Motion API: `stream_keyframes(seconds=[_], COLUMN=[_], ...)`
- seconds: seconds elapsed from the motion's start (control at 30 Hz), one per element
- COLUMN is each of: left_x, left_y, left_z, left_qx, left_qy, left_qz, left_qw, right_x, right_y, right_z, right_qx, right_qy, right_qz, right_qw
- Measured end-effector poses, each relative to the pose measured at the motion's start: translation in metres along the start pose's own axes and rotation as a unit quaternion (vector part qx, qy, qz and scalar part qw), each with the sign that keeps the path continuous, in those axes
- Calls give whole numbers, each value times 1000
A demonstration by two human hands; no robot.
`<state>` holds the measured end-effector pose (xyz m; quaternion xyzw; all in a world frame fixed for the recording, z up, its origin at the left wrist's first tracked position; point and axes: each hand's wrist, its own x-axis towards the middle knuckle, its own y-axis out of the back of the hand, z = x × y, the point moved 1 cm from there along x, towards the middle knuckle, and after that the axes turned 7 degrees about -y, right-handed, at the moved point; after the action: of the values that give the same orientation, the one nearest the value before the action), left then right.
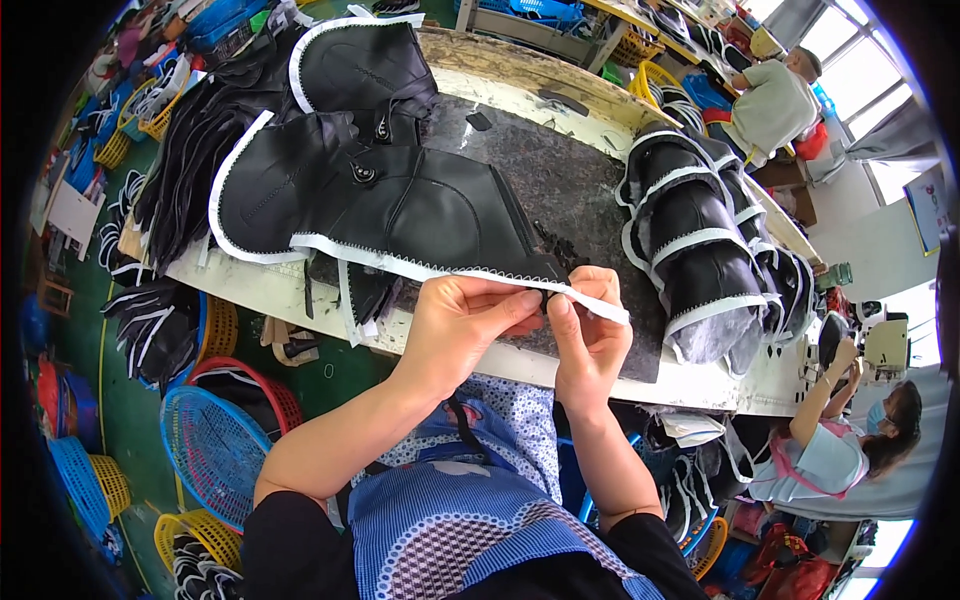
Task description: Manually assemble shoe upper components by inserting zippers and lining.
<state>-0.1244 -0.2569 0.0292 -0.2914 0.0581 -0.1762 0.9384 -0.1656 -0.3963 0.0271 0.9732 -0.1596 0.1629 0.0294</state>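
A black boot upper (pixel 440 205) lies across the worktable, with a white edging strip zigzag-stitched along its near edge. My left hand (pixel 455 320) pinches the upper's right end at that edge, thumb and fingers pressed together. Close beside it, my right hand (pixel 590 345) is closed on the same corner, thumb against fingers, around the white strip (pixel 603 307). The strip's loose end sticks out past my right fingers. Between the two thumbs is a small dark bit that I cannot make out. Another black upper (pixel 365 65) with white edging lies behind.
Long black pieces (pixel 195 150) hang in a heap at the table's left. Shaped black uppers (pixel 695 240) with white edging sit nested on the right. A blue basket (pixel 215 450) and a red basket (pixel 270 385) stand below left. Two other people work on the right.
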Motion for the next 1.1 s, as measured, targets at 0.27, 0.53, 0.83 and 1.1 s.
stream_keyframes(seconds=[0.27, 0.53, 0.83, 1.1], left_x=[-3, -10, -22, 1], left_y=[2, 8, 11, -10], left_z=[-5, -10, -14, 117], left_qx=[4, -6, 43, 246], left_qy=[0, 74, -43, -332], left_qz=[-17, -7, -38, -120], left_qw=[1000, 997, 997, 903], right_x=[16, 6, -1, 24], right_y=[-3, -7, -4, -10], right_z=[11, 15, 1, -1], right_qx=[-92, 93, 61, 171], right_qy=[90, -85, -67, -156], right_qz=[8, -49, -103, -114], right_qw=[992, 991, 990, 966])
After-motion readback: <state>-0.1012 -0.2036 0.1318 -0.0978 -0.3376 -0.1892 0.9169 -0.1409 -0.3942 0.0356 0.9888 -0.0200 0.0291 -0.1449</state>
